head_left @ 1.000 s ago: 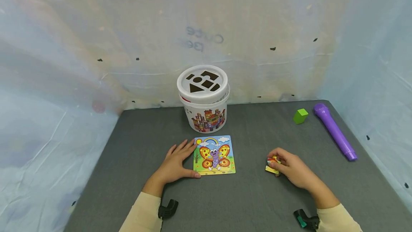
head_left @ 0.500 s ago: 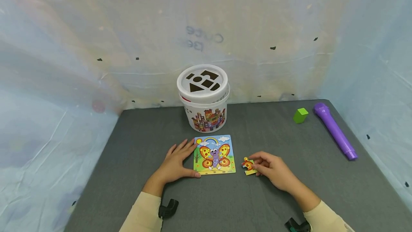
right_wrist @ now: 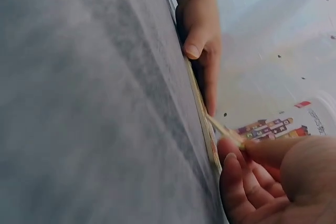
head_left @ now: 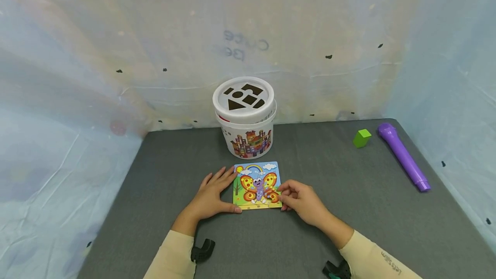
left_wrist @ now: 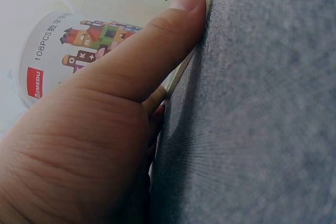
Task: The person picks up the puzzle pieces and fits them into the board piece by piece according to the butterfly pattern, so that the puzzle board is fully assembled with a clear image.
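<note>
A square butterfly jigsaw puzzle board (head_left: 255,183) lies flat on the grey table. My left hand (head_left: 212,198) rests along its left side, fingers stretched toward the upper corner and thumb at the lower left corner. Over the lower right part of the board, my right hand (head_left: 302,201) pinches a puzzle piece (right_wrist: 224,129) between thumb and fingers. In the right wrist view the piece is tilted, its far edge at the board's surface. Part of the board's right edge is hidden behind the right fingers.
Behind the board stands a white bucket (head_left: 248,141) with a shape-cut lid (head_left: 226,106) sitting on it. A green block (head_left: 362,138) and a purple toy microphone (head_left: 404,157) lie at the table's (head_left: 174,158) back right. Plastic sheeting (head_left: 302,20) rises behind the table.
My right hand has carried the puzzle piece leftward from the table's right part to the board's lower right. My left hand has stayed at the board's left side.
</note>
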A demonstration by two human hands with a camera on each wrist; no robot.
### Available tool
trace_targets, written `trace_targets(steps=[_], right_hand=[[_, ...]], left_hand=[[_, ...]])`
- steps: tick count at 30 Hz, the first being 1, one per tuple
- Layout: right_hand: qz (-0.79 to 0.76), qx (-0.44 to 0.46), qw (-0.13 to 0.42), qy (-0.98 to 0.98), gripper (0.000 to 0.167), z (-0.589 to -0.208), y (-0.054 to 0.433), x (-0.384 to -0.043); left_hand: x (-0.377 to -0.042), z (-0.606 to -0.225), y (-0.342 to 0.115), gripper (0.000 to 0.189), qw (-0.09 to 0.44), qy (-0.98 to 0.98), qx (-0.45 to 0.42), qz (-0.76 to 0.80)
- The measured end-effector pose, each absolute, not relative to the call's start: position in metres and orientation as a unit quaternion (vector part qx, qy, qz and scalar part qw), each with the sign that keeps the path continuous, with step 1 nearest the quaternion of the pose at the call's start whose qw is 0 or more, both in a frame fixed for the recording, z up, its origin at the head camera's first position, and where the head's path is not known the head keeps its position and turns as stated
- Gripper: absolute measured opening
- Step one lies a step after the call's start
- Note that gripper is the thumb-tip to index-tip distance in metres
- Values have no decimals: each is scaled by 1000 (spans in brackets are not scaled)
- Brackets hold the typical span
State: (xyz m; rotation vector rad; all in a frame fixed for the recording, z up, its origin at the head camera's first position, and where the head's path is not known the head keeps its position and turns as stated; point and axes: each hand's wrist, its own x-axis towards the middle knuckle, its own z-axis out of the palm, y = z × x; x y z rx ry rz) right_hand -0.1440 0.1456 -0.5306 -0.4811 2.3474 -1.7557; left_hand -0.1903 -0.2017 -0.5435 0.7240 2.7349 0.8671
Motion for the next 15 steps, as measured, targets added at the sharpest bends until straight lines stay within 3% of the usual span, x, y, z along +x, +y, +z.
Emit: trace_targets(steps=[8,15], right_hand=[[-589,-117,87,795,13,-528,135,-152],[-595,-132,103,786,27,-531,144,-150]], left_hand=[[-190,-542,-201,124,95,920,244,292],[-190,-542,-202,124,97,921,243,290]])
